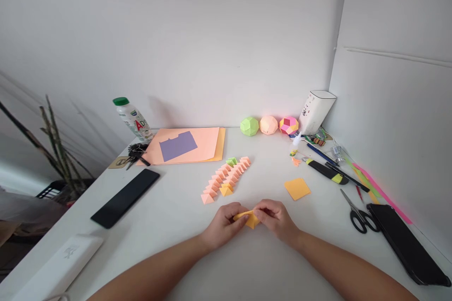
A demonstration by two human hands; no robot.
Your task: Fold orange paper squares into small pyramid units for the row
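Between my hands is a small folded piece of yellow-orange paper [251, 220], partly covered by my fingers. My left hand [226, 224] pinches its left side, thumb in front. On the right side, my right hand [277, 219] grips it between thumb and fingers. Just beyond them, two rows of folded paper pieces [228, 176] stand on the white table, mostly peach with a few green and orange ones. A flat orange paper square [297, 189] lies to the right of my right hand.
Scissors [359, 214], a utility knife [326, 171] and a black case [409, 244] lie on the right. Paper balls [269, 125] line the wall beside a glue bottle [295, 145]. Leftward are peach paper sheets [208, 143], a black phone [126, 197], keys [138, 153] and a plastic bottle [133, 120].
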